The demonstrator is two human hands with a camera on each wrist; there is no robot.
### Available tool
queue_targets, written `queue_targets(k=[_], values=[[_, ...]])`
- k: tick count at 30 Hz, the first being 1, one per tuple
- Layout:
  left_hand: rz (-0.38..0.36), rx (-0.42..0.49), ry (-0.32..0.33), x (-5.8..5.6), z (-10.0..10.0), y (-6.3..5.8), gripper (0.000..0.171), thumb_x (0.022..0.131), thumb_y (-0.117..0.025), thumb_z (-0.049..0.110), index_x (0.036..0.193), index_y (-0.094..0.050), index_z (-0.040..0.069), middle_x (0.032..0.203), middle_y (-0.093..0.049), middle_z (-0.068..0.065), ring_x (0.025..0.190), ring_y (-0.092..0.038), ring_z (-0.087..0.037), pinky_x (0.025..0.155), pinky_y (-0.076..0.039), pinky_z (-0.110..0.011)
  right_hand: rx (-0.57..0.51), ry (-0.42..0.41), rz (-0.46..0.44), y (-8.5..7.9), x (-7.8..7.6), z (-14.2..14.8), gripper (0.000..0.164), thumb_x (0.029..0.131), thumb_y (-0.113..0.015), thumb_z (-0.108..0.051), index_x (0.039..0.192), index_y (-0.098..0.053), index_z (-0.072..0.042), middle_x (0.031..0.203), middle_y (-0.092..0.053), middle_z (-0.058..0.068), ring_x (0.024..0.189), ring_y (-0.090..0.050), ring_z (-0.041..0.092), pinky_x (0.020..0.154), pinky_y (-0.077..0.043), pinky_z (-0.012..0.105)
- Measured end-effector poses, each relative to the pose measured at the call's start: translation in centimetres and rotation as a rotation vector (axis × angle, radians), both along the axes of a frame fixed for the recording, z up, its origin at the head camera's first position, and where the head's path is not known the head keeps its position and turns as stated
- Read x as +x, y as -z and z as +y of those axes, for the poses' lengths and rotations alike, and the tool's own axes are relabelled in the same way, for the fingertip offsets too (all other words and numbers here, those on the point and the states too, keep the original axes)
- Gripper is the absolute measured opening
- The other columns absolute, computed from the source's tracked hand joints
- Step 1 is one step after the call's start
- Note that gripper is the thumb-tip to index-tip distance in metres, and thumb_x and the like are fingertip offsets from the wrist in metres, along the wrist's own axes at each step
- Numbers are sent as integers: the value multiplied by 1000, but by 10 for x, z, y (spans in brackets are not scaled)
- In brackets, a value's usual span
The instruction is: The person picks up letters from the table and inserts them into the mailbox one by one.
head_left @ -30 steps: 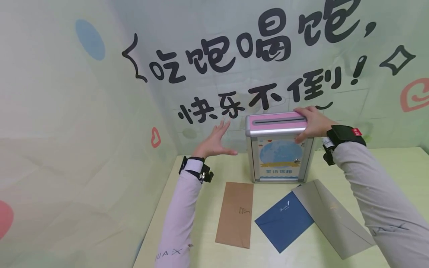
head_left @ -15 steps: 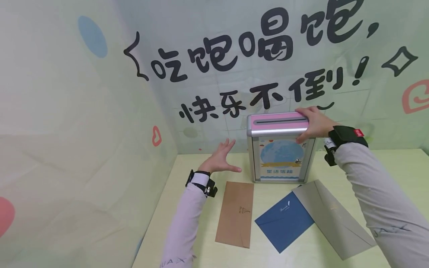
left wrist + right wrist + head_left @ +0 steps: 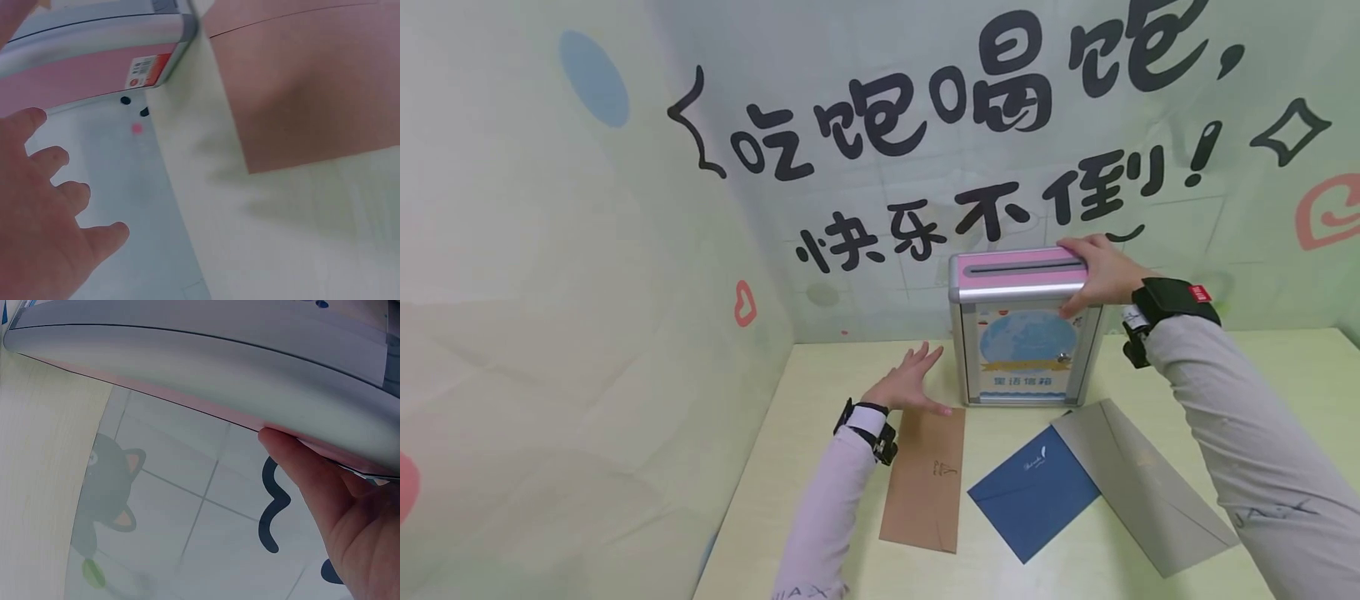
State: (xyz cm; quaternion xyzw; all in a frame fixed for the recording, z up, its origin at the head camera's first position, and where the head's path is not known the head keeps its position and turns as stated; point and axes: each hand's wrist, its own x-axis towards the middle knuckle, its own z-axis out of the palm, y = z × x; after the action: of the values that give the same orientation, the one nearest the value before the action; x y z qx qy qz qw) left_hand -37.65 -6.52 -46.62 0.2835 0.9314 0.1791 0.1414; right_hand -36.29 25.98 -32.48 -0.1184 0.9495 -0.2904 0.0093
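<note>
A mailbox [image 3: 1028, 354] with a pink top, a slot and silver edges stands upright at the back of the table. My right hand [image 3: 1105, 271] grips its top right corner, thumb on the front and fingers over the top; in the right wrist view that hand [image 3: 356, 506] lies along the box's edge. My left hand [image 3: 910, 383] is held with fingers spread, left of the mailbox and over the far end of a brown envelope [image 3: 922, 492]. The left wrist view shows the fingers [image 3: 69, 197] apart from the brown envelope [image 3: 312, 87], holding nothing.
A blue envelope [image 3: 1030, 496] lies in front of the mailbox, partly under a grey envelope [image 3: 1138, 487] to its right. A printed wall sheet [image 3: 865, 192] rises directly behind the pale table [image 3: 820, 400], and another wall covering [image 3: 587, 292] stands along the left.
My left hand has come down and slightly right, from beside the mailbox's top to over the brown envelope's far end. My right hand keeps its grip on the mailbox, which stays put.
</note>
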Motion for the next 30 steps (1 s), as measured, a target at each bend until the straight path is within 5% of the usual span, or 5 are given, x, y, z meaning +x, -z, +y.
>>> queue_targets(k=[25,30], values=[[20,-194,-19,19,2,66,111,58,-74,60,146,-18,23,151,-15,-7,137,-12,-32,103,-21,-56,-6,-1,7,0,-3,3,104,56,-81,-18,140,-23,-3,131,-19,28,103,-34,41,82,-37,55],[38,-265,-18,24,4,65,110,58,-74,61,146,-20,22,150,-19,-9,136,-18,-33,101,-26,-55,-16,-1,6,2,-3,2,104,55,-82,-18,140,-24,-4,131,-20,27,103,-34,41,82,-37,55]])
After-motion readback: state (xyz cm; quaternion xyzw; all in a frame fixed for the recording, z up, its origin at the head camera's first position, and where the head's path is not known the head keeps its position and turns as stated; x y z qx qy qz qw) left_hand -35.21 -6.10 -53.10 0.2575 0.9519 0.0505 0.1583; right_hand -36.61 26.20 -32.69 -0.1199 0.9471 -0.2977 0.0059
